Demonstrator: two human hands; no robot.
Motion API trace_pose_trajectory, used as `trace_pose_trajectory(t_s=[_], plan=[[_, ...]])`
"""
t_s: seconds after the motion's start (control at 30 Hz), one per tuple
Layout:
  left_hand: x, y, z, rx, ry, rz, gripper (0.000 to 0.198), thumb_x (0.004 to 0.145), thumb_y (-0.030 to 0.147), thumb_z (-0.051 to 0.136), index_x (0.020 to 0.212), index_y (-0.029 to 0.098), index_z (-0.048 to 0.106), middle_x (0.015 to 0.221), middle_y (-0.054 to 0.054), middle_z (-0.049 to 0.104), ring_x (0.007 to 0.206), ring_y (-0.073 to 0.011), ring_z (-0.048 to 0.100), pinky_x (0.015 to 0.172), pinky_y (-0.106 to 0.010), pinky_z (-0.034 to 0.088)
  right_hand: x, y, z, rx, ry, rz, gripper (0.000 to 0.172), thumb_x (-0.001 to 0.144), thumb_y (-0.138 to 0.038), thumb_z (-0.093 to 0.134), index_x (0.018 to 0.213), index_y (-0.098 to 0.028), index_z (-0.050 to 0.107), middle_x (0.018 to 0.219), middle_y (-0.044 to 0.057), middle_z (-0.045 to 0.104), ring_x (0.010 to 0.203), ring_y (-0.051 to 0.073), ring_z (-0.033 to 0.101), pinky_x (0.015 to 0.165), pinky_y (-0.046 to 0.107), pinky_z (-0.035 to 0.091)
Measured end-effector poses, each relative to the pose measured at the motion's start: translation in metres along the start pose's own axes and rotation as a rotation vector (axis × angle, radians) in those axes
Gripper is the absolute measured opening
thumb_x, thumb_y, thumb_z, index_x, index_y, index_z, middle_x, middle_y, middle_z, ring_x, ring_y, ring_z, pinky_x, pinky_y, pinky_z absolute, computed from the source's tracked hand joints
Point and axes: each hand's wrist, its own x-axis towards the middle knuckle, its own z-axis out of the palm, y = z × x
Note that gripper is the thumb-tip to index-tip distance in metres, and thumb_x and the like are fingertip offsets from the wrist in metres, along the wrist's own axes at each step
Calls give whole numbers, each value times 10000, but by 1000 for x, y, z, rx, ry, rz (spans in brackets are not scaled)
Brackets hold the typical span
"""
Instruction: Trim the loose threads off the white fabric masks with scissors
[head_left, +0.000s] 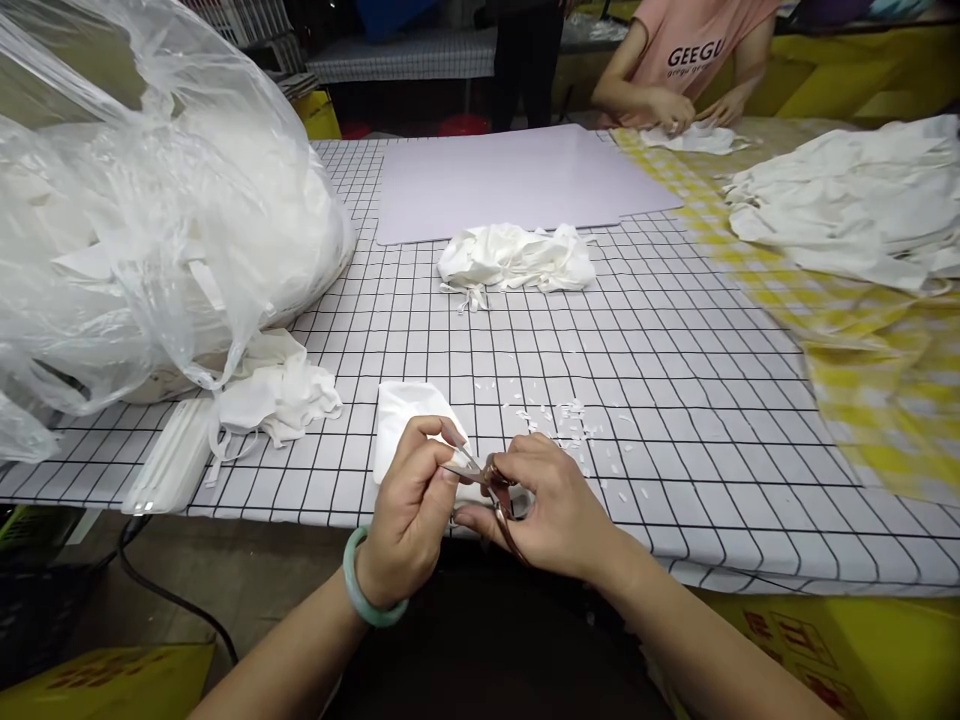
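My right hand (559,505) is closed around small scissors (499,492), whose blades point left toward my other hand. My left hand (412,500), with a pale green bangle (364,590) at the wrist, pinches a piece of white fabric (409,412) right by the blade tips. Most of that fabric lies on the table behind the left fingers, and the pinched edge is partly hidden. Small white clippings (574,425) are scattered on the checked tablecloth beyond the right hand.
A large clear plastic bag (225,200) of white cloth fills the left side. White fabric piles lie mid-table (514,257) and at right (855,200). Beyond are a pale board (495,180) and a person (682,60) handling white cloth. The table's front edge is close.
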Motion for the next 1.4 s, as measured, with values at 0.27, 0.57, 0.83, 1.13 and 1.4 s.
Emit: trace_pose_trajectory(t_s=[0.27, 0.57, 0.83, 1.13, 1.4], plan=[[0, -3, 3, -40, -24, 5, 236, 1028, 158, 414, 850, 197, 564, 965, -77, 506, 1071, -217, 483, 864, -342, 450, -2, 3, 3, 29, 33, -2, 498, 807, -575, 736, 559, -216, 498, 498, -14, 565, 514, 138, 482, 633, 322, 384], [9, -4, 16, -6, -146, 24, 221, 1030, 153, 405, 886, 191, 567, 971, -80, 516, 1053, -211, 492, 849, -322, 459, -21, 20, -2, -59, 131, 52, 540, 814, -603, 728, 538, -209, 482, 491, -12, 542, 496, 125, 446, 621, 311, 389], [29, -9, 41, 7, -315, 4, 242, 1033, 183, 403, 874, 182, 585, 961, -81, 549, 1062, -208, 526, 848, -311, 482, -54, 49, -18, -15, 151, 537, 622, 783, -762, 618, 520, -212, 498, 543, 9, 508, 539, 154, 490, 510, 274, 386], [13, -39, -59, 711, -150, -198, 588, 790, 365, 755, 1303, 218, 506, 1423, -152, 490, 1357, -376, 445, 1114, -607, 394, -24, 35, 6, 115, -85, 280, 501, 702, -243, 802, 1134, -240, 548, 1259, 125, 618, 1121, 325, 615, 885, 478, 552], [96, -29, -53, 449, -161, -238, 86, 880, 194, 577, 935, 189, 643, 896, -36, 665, 819, -201, 633, 750, -353, 563, 87, 8, 10, 376, 103, 134, 187, 734, -61, 571, 827, -223, 554, 801, -16, 641, 723, 160, 597, 632, 261, 458]])
